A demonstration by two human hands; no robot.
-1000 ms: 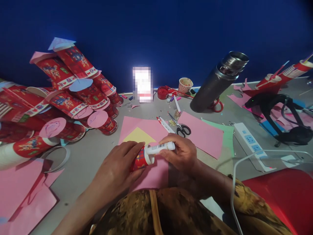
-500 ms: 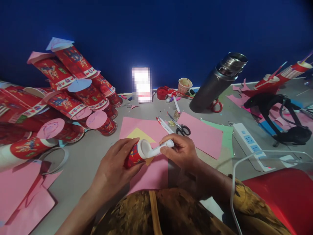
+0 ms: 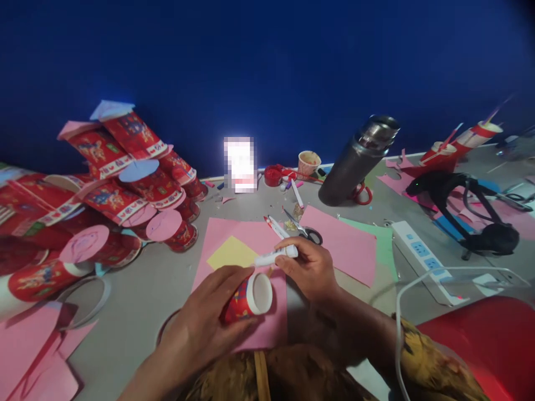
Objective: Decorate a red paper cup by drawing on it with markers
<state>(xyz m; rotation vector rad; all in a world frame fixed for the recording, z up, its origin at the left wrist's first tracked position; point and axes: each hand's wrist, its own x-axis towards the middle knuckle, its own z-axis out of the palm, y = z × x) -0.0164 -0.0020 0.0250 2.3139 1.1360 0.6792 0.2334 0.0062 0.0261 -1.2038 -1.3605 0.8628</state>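
While the left hand (image 3: 209,312) holds the red paper cup (image 3: 249,298) over the pink sheet (image 3: 246,229), the right hand (image 3: 310,270) pinches what looks like a white glue stick (image 3: 276,256) just beside it, so gluing seems the step, and the next move needs a still cup.

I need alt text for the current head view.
A left hand holds a tilted red cup over pink paper; the right hand holds a white tube near its rim. Stacked red cups fill the left side; a dark flask stands behind.
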